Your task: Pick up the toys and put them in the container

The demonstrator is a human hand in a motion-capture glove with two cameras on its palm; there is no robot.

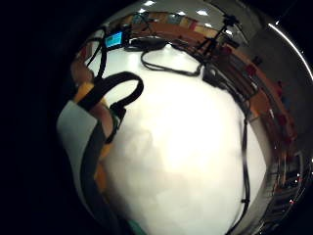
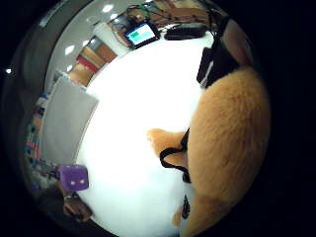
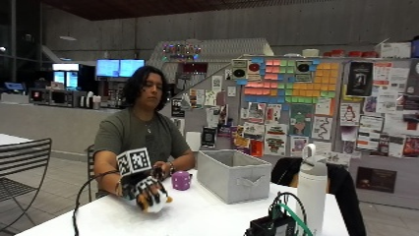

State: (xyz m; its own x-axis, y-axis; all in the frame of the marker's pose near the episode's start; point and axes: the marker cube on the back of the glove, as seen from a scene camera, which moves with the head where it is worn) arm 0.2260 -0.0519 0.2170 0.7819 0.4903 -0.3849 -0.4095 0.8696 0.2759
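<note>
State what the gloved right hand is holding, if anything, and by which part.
The gloved right hand grips an orange and white plush toy, fingers curled round its body above the table. The exact part of the body cannot be told.

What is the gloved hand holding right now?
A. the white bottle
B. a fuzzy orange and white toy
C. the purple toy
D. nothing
B: in the outside view the gloved right hand grips a fuzzy orange and white toy just above the table, while the purple toy sits untouched beside the grey container.
</note>
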